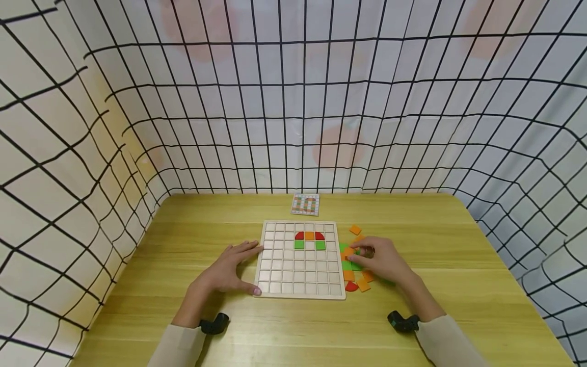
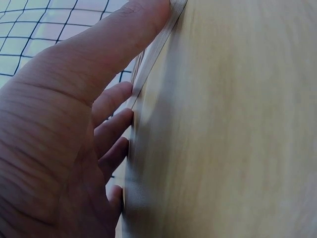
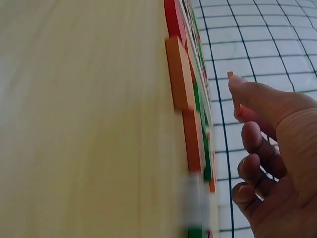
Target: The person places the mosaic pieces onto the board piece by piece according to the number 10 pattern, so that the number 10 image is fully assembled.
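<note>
While our left hand (image 1: 225, 269) rests spread against the left edge of the grid board (image 1: 297, 266), our right hand (image 1: 381, 259) pinches an orange tile (image 3: 236, 103) just right of it.

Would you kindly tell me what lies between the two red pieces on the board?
In the head view, an orange square lies between the red pieces.

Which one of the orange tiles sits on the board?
The orange tile flanked by two red tiles, in the upper part of the board. Other orange tiles lie off its right side; one is pinched in the right hand.
</note>
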A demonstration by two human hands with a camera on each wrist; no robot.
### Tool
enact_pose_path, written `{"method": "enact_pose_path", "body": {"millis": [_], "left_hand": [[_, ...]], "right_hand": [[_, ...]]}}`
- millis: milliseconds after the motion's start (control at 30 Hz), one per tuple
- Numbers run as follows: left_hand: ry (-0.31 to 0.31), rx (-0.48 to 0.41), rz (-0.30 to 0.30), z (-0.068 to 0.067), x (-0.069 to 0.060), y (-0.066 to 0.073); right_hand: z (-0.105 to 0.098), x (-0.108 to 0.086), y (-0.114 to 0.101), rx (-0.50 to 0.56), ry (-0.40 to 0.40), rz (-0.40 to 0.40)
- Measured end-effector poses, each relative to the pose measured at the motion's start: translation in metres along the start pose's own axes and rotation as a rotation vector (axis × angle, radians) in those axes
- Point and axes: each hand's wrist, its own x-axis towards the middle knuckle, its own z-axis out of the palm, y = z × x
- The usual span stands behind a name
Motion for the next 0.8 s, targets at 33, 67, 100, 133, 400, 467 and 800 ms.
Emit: {"method": "enact_pose_path", "body": {"millis": [33, 67, 100, 133, 400, 467, 800], "left_hand": [[-0.003, -0.001, -0.004, 0.0, 0.0, 0.0], [-0.003, 0.0, -0.005, 0.0, 0.0, 0.0], [-0.003, 0.0, -0.006, 0.0, 0.0, 0.0], [-0.005, 0.001, -0.008, 0.0, 0.0, 0.001], [-0.011, -0.006, -0.015, -0.001, 0.0, 0.002], [-0.015, -0.007, -0.018, -0.002, 0.0, 0.002], [-0.018, -0.017, -0.027, -0.001, -0.002, 0.0]], "right_hand": [[0.002, 0.002, -0.003, 0.001, 0.002, 0.004], [0.004, 0.004, -0.005, 0.008, 0.001, 0.008], [0.006, 0.006, -0.008, 0.012, 0.0, 0.011], [0.008, 0.007, -0.011, 0.019, -0.003, 0.011], [0.027, 0.02, -0.026, 0.041, -0.055, -0.06], [0.031, 0.022, -0.029, 0.039, -0.06, -0.073], [0.045, 0.028, -0.037, 0.07, -0.08, -0.05]]}}
